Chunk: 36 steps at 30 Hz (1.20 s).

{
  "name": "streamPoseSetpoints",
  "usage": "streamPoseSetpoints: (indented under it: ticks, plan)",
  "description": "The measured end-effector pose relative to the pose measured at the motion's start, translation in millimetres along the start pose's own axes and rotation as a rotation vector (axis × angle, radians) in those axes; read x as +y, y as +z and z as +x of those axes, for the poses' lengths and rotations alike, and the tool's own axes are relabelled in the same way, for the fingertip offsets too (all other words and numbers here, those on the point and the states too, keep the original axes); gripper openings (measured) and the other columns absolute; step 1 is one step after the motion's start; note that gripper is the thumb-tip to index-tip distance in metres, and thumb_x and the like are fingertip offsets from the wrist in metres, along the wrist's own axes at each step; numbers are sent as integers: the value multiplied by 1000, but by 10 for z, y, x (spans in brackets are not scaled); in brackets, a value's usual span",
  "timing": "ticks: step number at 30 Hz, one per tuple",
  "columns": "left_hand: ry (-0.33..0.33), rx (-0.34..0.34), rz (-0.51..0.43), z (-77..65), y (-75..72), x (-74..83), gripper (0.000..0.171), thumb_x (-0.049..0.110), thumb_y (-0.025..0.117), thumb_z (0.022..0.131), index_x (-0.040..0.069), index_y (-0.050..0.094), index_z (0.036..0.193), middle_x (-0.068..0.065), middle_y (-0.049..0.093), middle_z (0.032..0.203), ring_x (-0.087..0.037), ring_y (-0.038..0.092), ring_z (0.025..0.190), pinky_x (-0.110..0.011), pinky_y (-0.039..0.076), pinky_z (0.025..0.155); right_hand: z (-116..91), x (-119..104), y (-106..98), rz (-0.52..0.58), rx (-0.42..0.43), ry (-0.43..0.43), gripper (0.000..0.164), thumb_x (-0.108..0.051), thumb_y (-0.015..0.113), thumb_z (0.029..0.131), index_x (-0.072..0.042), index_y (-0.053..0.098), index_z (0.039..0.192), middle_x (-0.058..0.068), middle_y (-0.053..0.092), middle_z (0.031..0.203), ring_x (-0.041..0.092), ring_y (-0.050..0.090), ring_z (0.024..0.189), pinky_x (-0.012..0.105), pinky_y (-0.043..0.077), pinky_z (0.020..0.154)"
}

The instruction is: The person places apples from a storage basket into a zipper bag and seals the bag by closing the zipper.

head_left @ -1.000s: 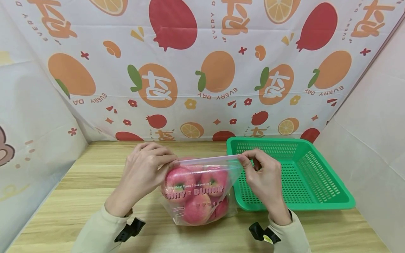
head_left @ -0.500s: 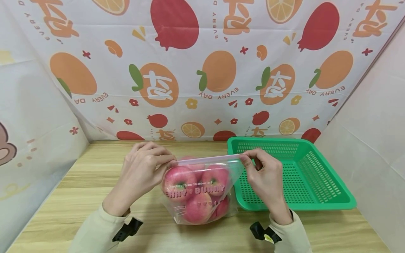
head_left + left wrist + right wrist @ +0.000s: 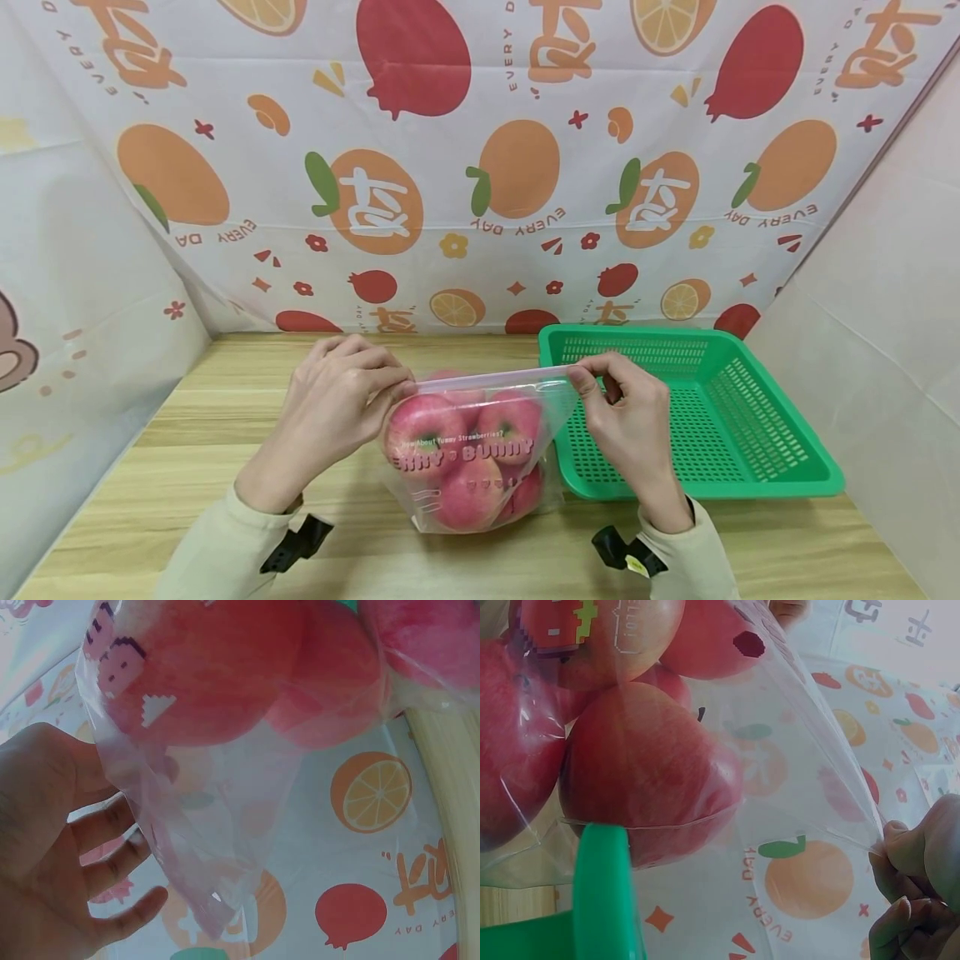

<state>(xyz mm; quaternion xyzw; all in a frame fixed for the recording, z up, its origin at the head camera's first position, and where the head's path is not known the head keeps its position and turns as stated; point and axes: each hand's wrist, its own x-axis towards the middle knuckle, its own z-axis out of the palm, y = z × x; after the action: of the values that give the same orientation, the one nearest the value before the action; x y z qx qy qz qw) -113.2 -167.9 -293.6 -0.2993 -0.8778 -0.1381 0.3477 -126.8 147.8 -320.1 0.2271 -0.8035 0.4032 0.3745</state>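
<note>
A clear zip bag [image 3: 558, 400] with pink lettering stands on the table, filled with several red apples [image 3: 468, 496]. Its pale pink zip strip [image 3: 487, 381] is stretched taut between the two hands. The left hand [image 3: 341, 404] pinches the strip near its left end with thumb and forefinger. At the far right corner, the right hand [image 3: 626, 408] pinches the strip's end. In the right wrist view, thumb and finger of the right hand [image 3: 911, 862] meet on the bag's corner. The left wrist view shows the left hand [image 3: 82, 840] at the bag's edge, other fingers spread loosely.
A green plastic basket [image 3: 821, 482] with slotted walls stands to the right, close beside the bag and behind the right hand. The wooden table [image 3: 225, 392] ends at a fruit-printed cloth [image 3: 450, 192] at the back. White sheets hang at both sides.
The left hand has slid slightly left along the zip strip. The right hand keeps its pinch at the corner, and the bag stays in place.
</note>
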Motion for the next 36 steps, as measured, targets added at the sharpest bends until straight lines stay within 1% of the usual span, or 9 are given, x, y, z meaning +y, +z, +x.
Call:
streamPoseSetpoints:
  ticks: [7, 11, 16, 20, 23, 24, 30, 33, 36]
  plan:
    - [71, 18, 14, -4, 3, -25, 10, 13, 83, 81, 15, 73, 81, 3, 71, 78, -20, 58, 78, -47, 48, 82, 0, 1, 5, -10, 4, -1, 8, -4, 77, 88, -11, 73, 89, -7, 46, 65, 6, 33, 55, 20, 29, 51]
    - [101, 28, 39, -13, 4, -30, 6, 15, 76, 86, 14, 71, 82, 1, 70, 79, -22, 59, 78, -47, 46, 81, -6, 7, 10, -20, 8, -6, 9, -3, 77, 87, -11, 73, 89, -6, 45, 65, 6, 33, 55, 19, 28, 51]
    - [124, 43, 76, -19, 10, -34, 10, 19, 68, 91, 13, 68, 83, -1, 68, 78, -24, 56, 75, -47, 44, 79, -12, 18, 16, -34, 13, -7, 9, -4, 77, 88, -11, 72, 89, -7, 44, 64, 6, 32, 55, 19, 28, 51]
    - [126, 52, 102, -23, 11, -36, 36, 30, 47, 107, 13, 67, 83, -1, 66, 78, -23, 53, 73, -47, 44, 78, -13, 23, 21, -42, 17, -8, 9, -4, 77, 87, -11, 72, 89, -7, 46, 65, 5, 33, 55, 19, 28, 51]
    - [122, 53, 117, -25, 2, -34, 56, 41, 28, 112, 12, 66, 82, -1, 65, 77, -23, 53, 73, -48, 45, 79, -12, 22, 24, -44, 19, -9, 9, -4, 78, 87, -11, 72, 88, -6, 47, 65, 5, 33, 55, 19, 28, 50]
    - [121, 53, 119, -27, -2, -34, 57, 41, 26, 112, 12, 65, 82, -1, 65, 77, -23, 53, 73, -48, 45, 80, -12, 22, 25, -44, 20, -9, 9, -4, 78, 87, -11, 72, 88, -6, 47, 65, 5, 33, 55, 19, 28, 50]
    - [119, 52, 115, -47, -26, -51, 56, 40, 27, 112, 12, 65, 82, -1, 66, 77, -23, 56, 73, -49, 45, 82, -9, 19, 29, -38, 20, -5, 8, -4, 77, 88, -10, 72, 88, -5, 49, 66, 7, 33, 54, 19, 28, 50]
    - [124, 49, 104, -60, -35, -68, 40, 32, 43, 109, 11, 66, 83, -1, 66, 77, -23, 56, 74, -49, 45, 82, -9, 20, 29, -39, 19, -3, 8, -4, 77, 88, -10, 72, 88, -5, 50, 66, 7, 33, 53, 19, 29, 49]
    - [133, 46, 96, -74, -43, -85, 23, 25, 56, 98, 10, 66, 84, -1, 66, 77, -23, 55, 74, -49, 45, 82, -11, 22, 28, -43, 19, 1, 7, -4, 77, 88, -10, 72, 88, -5, 50, 66, 7, 33, 53, 20, 28, 49]
